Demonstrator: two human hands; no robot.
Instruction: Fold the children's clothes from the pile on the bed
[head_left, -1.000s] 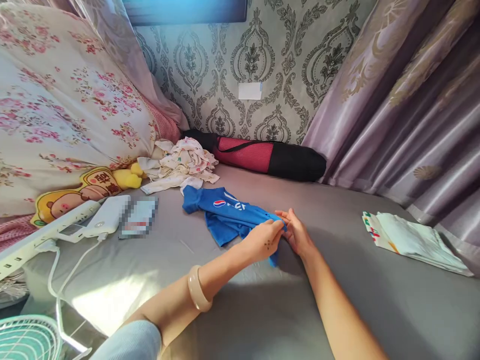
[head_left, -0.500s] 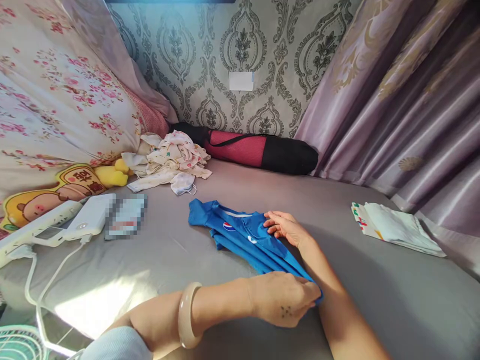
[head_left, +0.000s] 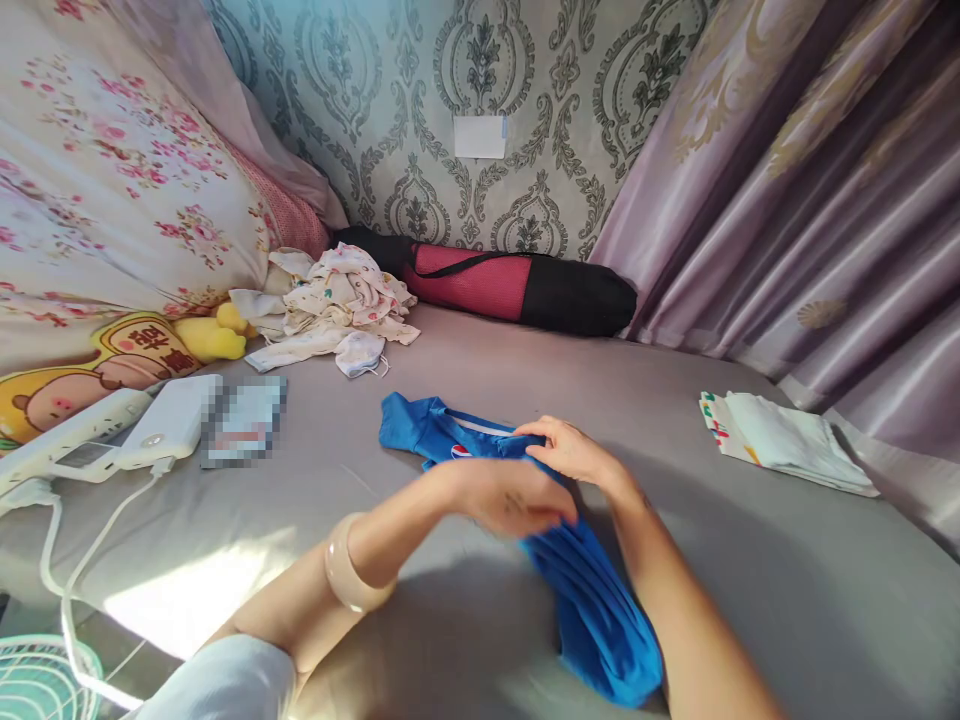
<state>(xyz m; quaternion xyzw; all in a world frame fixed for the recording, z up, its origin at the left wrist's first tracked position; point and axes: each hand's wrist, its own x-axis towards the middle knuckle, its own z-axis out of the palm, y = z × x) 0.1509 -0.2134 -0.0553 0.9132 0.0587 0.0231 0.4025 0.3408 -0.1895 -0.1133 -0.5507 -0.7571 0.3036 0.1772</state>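
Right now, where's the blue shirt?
In the head view, the blue shirt lies on the grey sheet, from the middle toward the lower right, the right hand at its collar and the left hand partly hiding it.

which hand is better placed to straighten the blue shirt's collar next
Probably the right hand: it's right by the collar, while the left hand is lower, over the middle of the shirt.

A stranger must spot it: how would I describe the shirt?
On the grey sheet, look between the pale heap and the folded cloth. The shirt lies by the left hand and right hand; unlike those neighbours, it is bright blue.
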